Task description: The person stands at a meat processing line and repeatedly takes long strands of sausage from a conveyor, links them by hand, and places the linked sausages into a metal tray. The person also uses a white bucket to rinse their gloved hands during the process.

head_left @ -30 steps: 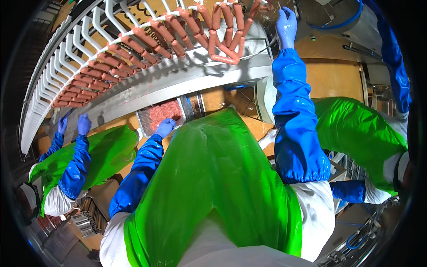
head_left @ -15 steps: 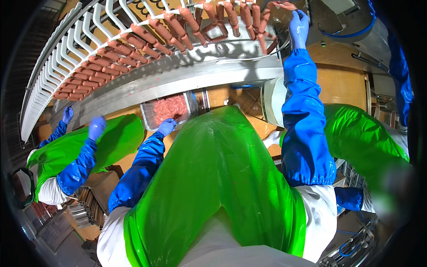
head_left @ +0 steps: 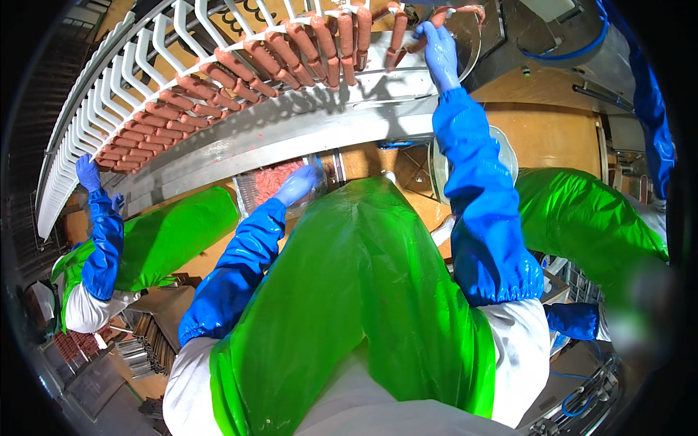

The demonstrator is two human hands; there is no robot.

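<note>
My right hand (head_left: 439,45), in a blue glove and sleeve, is raised to the white slatted conveyor (head_left: 156,54) and pinches a reddish sausage (head_left: 416,42) at the right end of the row. Many sausages (head_left: 240,69) lie side by side between the slats. Lower down, my left hand (head_left: 298,185) grips the rim of a clear tray (head_left: 247,190) filled with pink minced meat (head_left: 273,180), under the conveyor's steel frame. My green apron (head_left: 363,305) hides whatever lies below the tray.
At the left, a co-worker in a green apron (head_left: 167,240) reaches a blue-gloved hand (head_left: 89,173) to the conveyor's end. Another person in green apron (head_left: 582,218) stands at the right. A steel rail (head_left: 291,134) runs under the slats. Metal racks (head_left: 138,341) sit low left.
My right hand has shifted left along the conveyor onto the end sausage. The left hand stays at the tray. The co-worker's hand at the left has risen toward the belt.
</note>
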